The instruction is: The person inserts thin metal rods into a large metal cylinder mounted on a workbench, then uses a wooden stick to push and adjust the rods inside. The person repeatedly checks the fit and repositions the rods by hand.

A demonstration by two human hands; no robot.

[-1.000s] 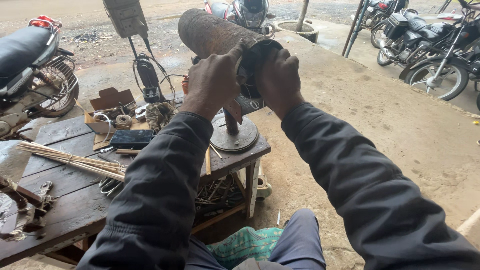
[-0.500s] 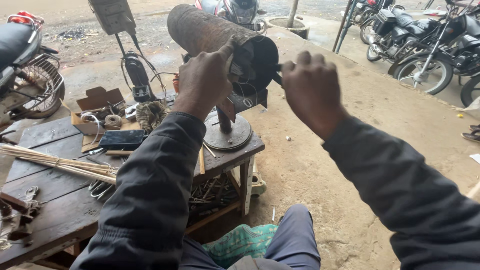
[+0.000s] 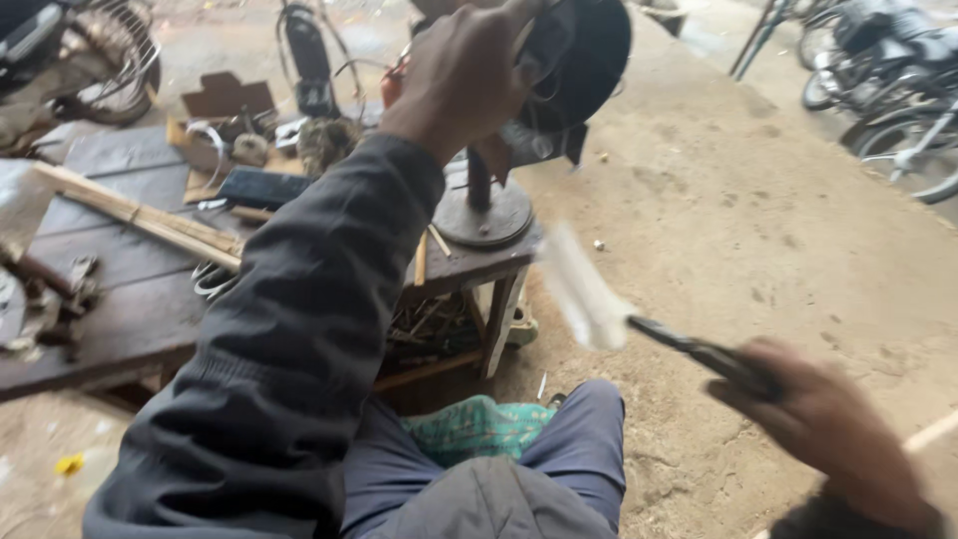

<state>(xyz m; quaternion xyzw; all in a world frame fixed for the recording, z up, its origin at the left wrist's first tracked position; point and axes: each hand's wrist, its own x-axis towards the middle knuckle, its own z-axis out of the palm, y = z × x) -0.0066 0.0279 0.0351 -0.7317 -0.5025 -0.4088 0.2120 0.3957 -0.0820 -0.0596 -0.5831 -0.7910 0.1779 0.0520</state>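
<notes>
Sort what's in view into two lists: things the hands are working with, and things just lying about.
In hand:
- left hand on the dark cylindrical part standing on the round metal stand
- right hand holding a dark slim tool with a blurred white strip at its tip

Lying about:
- wooden sticks
- cardboard box
- motorcycles
- wooden table

Dark grey jacket sleeves [image 3: 299,339], navy trousers [image 3: 559,449], bare hands
</notes>
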